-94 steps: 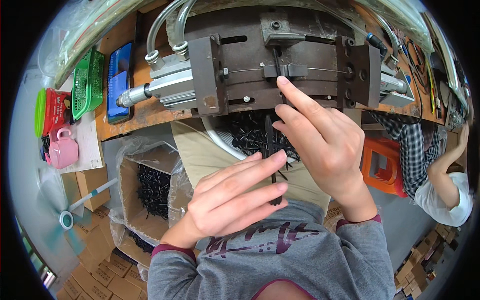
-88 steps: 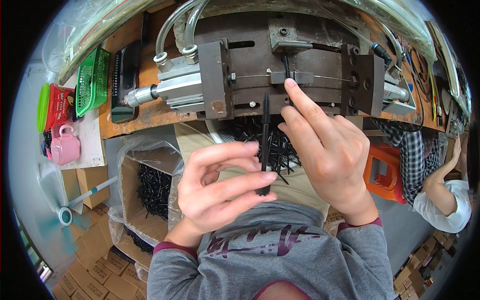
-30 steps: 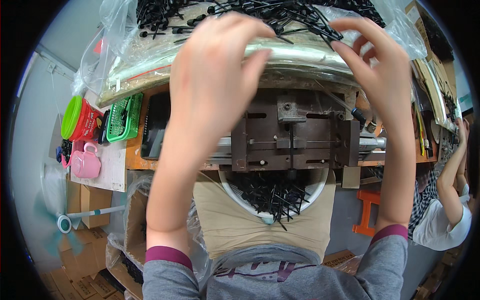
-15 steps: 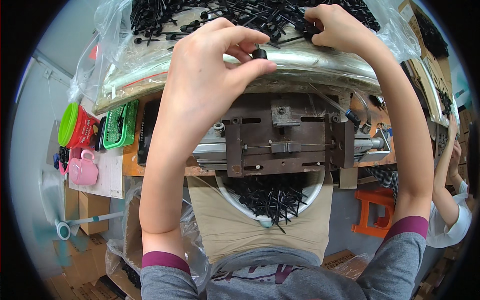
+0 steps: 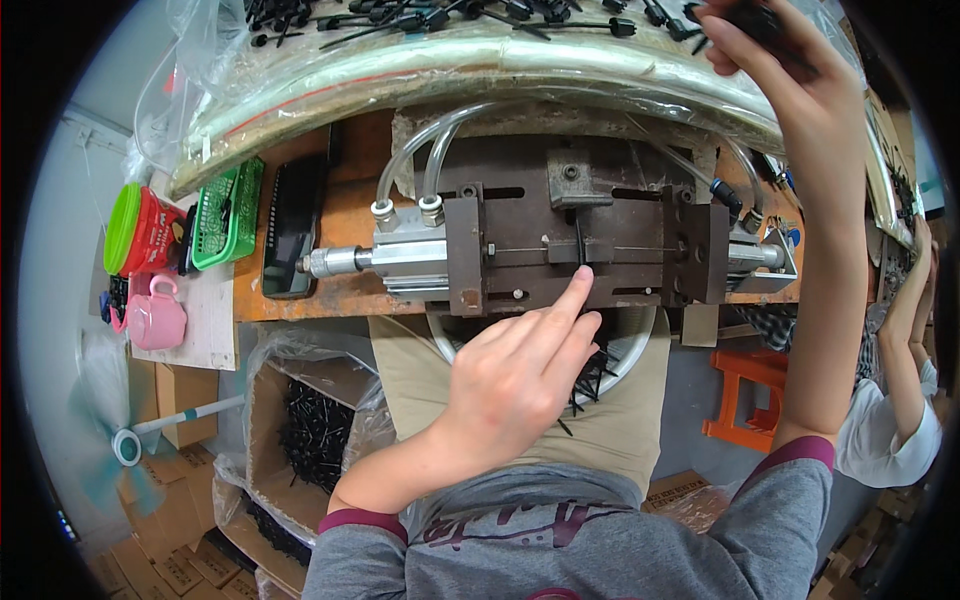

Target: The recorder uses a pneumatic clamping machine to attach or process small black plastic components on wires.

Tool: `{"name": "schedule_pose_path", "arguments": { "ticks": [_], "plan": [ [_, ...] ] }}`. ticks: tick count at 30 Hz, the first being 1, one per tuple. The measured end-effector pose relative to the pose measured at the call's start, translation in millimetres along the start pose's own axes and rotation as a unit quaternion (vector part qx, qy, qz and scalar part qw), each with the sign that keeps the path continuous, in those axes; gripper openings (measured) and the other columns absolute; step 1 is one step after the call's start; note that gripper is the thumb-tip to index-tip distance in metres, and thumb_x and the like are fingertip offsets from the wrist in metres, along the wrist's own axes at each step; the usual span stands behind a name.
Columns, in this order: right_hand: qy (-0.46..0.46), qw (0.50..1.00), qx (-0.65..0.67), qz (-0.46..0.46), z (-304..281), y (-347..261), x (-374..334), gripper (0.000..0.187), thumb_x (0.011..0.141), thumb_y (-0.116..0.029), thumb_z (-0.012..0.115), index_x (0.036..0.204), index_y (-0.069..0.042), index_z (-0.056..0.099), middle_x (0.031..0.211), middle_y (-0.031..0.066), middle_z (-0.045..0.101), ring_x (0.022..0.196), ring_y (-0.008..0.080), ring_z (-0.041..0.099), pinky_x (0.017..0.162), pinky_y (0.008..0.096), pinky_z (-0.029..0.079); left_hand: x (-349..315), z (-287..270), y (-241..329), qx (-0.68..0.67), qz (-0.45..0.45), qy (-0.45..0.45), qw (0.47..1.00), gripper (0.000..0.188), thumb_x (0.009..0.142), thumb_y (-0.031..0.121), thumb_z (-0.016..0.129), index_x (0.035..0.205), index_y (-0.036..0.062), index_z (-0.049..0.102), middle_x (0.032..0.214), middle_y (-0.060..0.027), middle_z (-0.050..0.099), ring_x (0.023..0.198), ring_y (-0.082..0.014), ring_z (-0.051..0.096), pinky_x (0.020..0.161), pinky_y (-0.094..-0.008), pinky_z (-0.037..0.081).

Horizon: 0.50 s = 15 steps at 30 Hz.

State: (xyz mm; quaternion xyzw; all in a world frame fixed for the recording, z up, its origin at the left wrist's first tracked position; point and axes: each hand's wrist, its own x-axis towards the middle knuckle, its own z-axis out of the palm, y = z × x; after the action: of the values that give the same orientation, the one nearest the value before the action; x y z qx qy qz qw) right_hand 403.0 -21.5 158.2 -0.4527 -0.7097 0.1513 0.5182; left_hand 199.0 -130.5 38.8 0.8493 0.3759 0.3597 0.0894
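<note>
My left hand (image 5: 515,368) reaches over the front edge of a brown metal fixture (image 5: 520,225). Its index finger is stretched out, the tip touching the near end of a thin black stem (image 5: 579,238) that lies across the small block in the fixture's middle. The other fingers are loosely bent, with nothing seen in them. Up at the far right, my right hand (image 5: 800,75) is closed around dark pieces (image 5: 765,30), apparently black plastic stemmed parts; its fingers are partly cut off by the upper edge. Below it and to the left lie loose black stemmed parts (image 5: 430,18) on clear plastic sheeting.
Air cylinders (image 5: 412,255) with clear hoses flank the fixture. On the left are a black phone-like device (image 5: 292,245), a green basket (image 5: 228,215), a red tub (image 5: 150,235) and a pink cup (image 5: 158,318). A lined box (image 5: 315,430) holds black parts. An orange stool (image 5: 745,400) and another person's arms (image 5: 905,300) are right.
My left hand has come down from the pile to the fixture, where a black stem now lies. My right hand has moved right, away from the pile, with dark pieces in it.
</note>
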Motion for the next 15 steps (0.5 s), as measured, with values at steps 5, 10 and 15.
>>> {"name": "schedule_pose_path", "arguments": {
  "ticks": [5, 10, 15],
  "plan": [
    [-0.021, 0.997, 0.063, 0.041, -12, 9, -46, 0.014, 0.1, -0.006, 0.056, 0.107, 0.003, 0.063, 0.102, 0.0145, 0.071, 0.075, 0.0095, 0.063, 0.068, 0.0229, 0.049, 3, 15, -4, 0.078, -0.005, -0.007, 0.997, 0.026, 0.069, 0.011, 0.08, 0.093, 0.0037, 0.071, 0.125, -0.0125, 0.067, 0.063, -0.0148, 0.064, 0.058, -0.0259, 0.049],
    [0.019, 0.996, 0.059, 0.062, -6, -2, -92, 0.021, 0.088, 0.003, 0.068, 0.108, 0.004, 0.066, 0.099, 0.0158, 0.071, 0.075, 0.0166, 0.066, 0.07, 0.0265, 0.053, 7, 11, -4, 0.072, -0.01, -0.02, 0.997, 0.027, 0.069, 0.013, 0.08, 0.093, 0.0051, 0.071, 0.125, -0.0105, 0.067, 0.061, -0.0154, 0.063, 0.057, -0.026, 0.048],
    [-0.072, 0.92, -0.264, -0.281, -4, 12, -120, 0.039, 0.064, -0.001, 0.069, 0.102, 0.008, 0.072, 0.098, 0.0178, 0.069, 0.075, 0.0247, 0.067, 0.063, 0.031, 0.055, 9, 1, 1, -0.181, -0.101, -0.011, 0.978, 0.043, 0.07, 0.01, 0.085, 0.11, 0.0033, 0.07, 0.122, -0.0119, 0.068, 0.073, -0.014, 0.068, 0.065, -0.0257, 0.055]
  ]
}}
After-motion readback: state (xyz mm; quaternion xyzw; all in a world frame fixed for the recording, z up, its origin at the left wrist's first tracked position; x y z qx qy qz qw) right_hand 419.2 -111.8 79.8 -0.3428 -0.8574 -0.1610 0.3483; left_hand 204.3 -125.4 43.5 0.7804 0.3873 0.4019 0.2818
